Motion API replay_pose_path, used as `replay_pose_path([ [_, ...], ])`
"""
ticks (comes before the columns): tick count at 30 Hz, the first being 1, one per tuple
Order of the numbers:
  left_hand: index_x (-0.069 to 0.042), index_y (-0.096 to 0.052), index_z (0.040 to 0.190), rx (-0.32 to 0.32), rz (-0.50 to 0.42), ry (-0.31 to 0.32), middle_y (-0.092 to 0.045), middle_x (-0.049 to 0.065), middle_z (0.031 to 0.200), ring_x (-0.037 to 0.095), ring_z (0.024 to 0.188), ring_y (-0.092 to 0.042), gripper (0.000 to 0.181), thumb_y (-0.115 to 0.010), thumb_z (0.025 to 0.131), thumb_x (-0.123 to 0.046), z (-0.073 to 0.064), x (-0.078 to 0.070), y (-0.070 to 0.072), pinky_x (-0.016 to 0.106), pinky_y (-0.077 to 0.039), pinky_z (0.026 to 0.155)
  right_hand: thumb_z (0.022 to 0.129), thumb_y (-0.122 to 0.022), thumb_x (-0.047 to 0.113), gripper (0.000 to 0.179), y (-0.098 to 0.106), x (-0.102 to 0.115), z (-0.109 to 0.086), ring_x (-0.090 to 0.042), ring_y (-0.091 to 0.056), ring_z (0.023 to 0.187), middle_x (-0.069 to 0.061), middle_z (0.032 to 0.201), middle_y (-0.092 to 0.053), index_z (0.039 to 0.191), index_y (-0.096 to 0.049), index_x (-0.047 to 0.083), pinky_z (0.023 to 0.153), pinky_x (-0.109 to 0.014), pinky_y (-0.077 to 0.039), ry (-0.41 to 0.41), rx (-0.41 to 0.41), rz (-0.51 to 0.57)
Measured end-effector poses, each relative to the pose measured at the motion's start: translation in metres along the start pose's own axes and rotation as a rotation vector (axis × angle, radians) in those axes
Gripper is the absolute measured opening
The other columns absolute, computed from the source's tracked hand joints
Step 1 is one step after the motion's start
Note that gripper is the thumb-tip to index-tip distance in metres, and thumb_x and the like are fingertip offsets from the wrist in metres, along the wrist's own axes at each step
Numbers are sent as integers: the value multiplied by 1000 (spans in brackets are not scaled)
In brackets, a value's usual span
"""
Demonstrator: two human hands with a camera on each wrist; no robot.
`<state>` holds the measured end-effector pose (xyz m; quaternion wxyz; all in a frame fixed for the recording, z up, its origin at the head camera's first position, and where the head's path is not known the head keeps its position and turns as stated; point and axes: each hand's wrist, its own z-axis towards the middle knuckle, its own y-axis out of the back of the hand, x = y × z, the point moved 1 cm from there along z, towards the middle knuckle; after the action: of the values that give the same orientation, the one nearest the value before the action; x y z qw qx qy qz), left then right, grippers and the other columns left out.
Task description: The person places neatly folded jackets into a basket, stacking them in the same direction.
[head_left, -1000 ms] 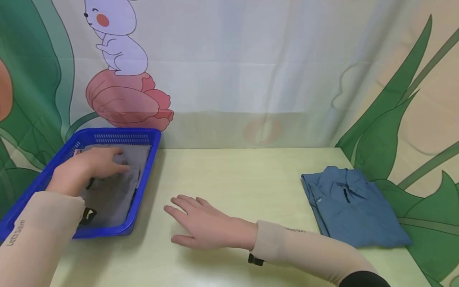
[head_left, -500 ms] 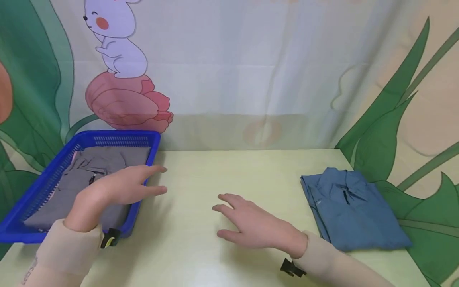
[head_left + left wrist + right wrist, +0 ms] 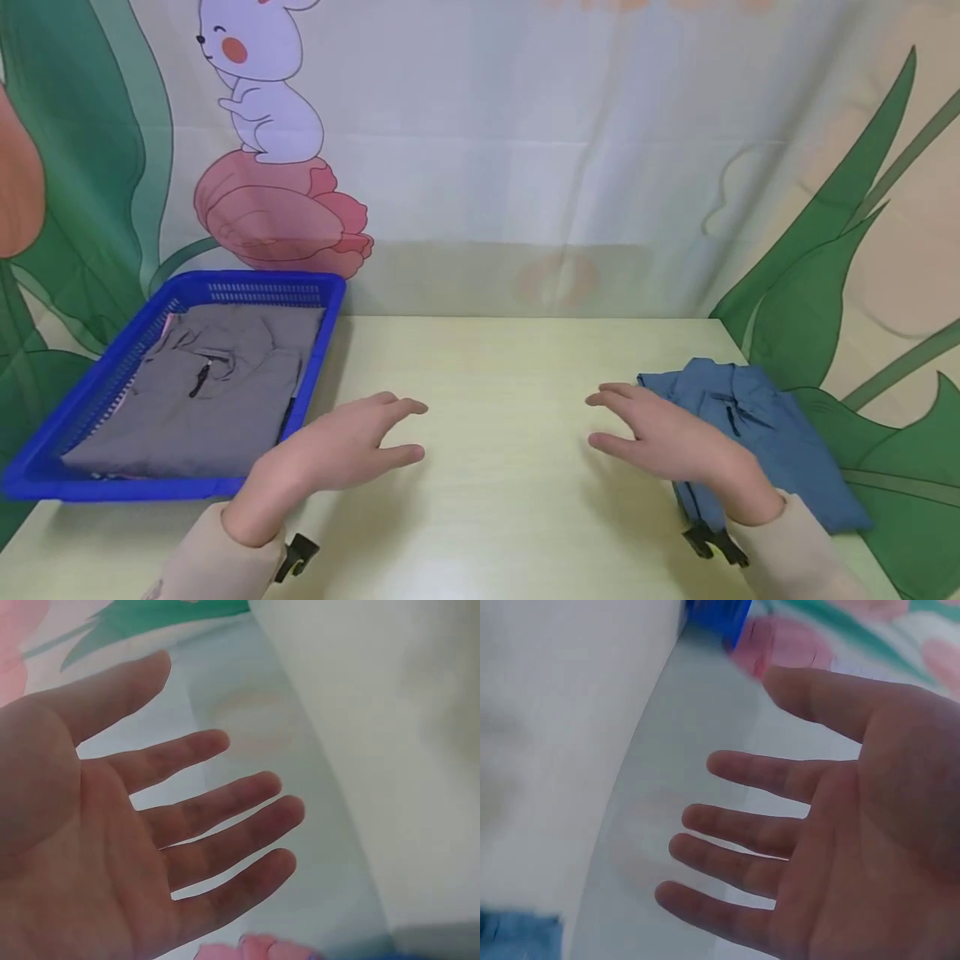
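In the head view my left hand (image 3: 341, 442) is held over the table just right of the basket, its fingers extended and nothing in them. My right hand (image 3: 667, 433) also has spread fingers and holds nothing; it overlaps the left side of a folded blue garment (image 3: 780, 458) with a collar and a small dark zip. A folded grey garment (image 3: 202, 425) with a dark zip pull lies flat in the blue plastic basket (image 3: 318, 358). Both wrist views show the bare palms, the left hand (image 3: 150, 825) and the right hand (image 3: 802, 825), with fingers apart.
The pale table (image 3: 487, 375) runs back to a printed curtain (image 3: 487, 150) with a rabbit, flowers and leaves. The basket stands at the left and the blue garment lies by the table's right edge. A black clip (image 3: 297, 557) hangs at the left wrist.
My left hand has come out of the basket and moved right, over the table. The right hand has moved right, towards the blue garment. The grey garment in the basket is now fully uncovered.
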<state>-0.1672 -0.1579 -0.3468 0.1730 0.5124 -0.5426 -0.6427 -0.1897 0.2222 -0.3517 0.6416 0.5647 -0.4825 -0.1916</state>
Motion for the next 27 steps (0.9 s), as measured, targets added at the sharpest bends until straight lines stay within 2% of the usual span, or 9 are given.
replay_pose_path([
  [5,-6,-60,141,-20,-28,-18,-60,12,133,28,115,-62,51,-67,100,-37,9,-5,-20,49,-49,98,105,-59,43,60,6,-38,-19,-47,-42,138,-26,150,-46,145,-52,-1,105,-61,-41,-84,-7,28],
  [8,-6,-61,139,-21,-59,-4,-60,11,132,28,114,-62,50,-68,100,-36,12,-6,-30,48,-49,98,105,-60,38,59,7,-59,-29,-50,-42,137,-27,147,-48,145,-51,-4,104,-62,-41,-122,-17,33],
  [15,-5,-61,137,6,-113,-13,-61,15,129,28,108,-63,48,-68,100,-34,17,-7,-51,50,-50,95,104,-63,26,57,8,-105,-51,-56,-41,132,-36,145,-46,145,-46,-11,100,-65,-42,-219,-77,16],
  [22,-5,-61,137,34,-132,-5,-61,15,128,29,107,-63,48,-68,100,-34,21,-8,-61,50,-50,94,99,-65,13,57,13,-137,-70,-61,-49,120,-43,137,-47,141,-43,-17,88,-64,-48,-353,-134,-38],
  [27,-7,-62,137,48,-126,2,-61,14,128,27,108,-62,47,-68,100,-34,23,-8,-63,50,-50,94,94,-70,8,63,8,-154,-74,-64,-45,121,-46,136,-44,141,-39,-21,92,-68,-45,-381,-157,-66],
])
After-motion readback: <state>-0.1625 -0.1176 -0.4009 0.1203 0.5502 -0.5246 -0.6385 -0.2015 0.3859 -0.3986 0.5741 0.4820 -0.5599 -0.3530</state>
